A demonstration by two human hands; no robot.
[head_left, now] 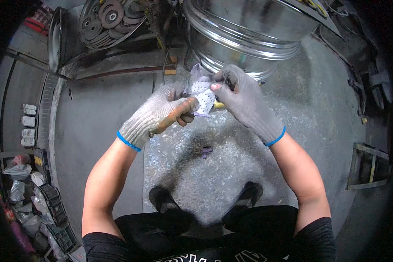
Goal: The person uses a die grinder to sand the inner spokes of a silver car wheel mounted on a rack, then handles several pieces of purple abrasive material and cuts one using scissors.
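Note:
Both my hands wear grey knit gloves with blue cuffs, and they meet in front of the shiny metal cylinder. A crumpled pale lilac sheet with small dark dots or holes (201, 93), perhaps abrasive paper, is stretched between them. My left hand (163, 111) is closed on its left edge, the glove stained orange-brown along the thumb. On the other side, the thumb and fingers of my right hand (242, 94) pinch the right edge; a bare thumb tip pokes through the glove. Something small and yellow (218, 105) shows just below the sheet.
A large polished ribbed cylinder, like a wheel rim (249, 37), stands ahead. Used grinding discs (112, 16) fill a round tray at the far left. A purple scrap (206, 151) lies on the floor. Dark crates (52, 203) line the left; a metal frame (369, 166) stands right.

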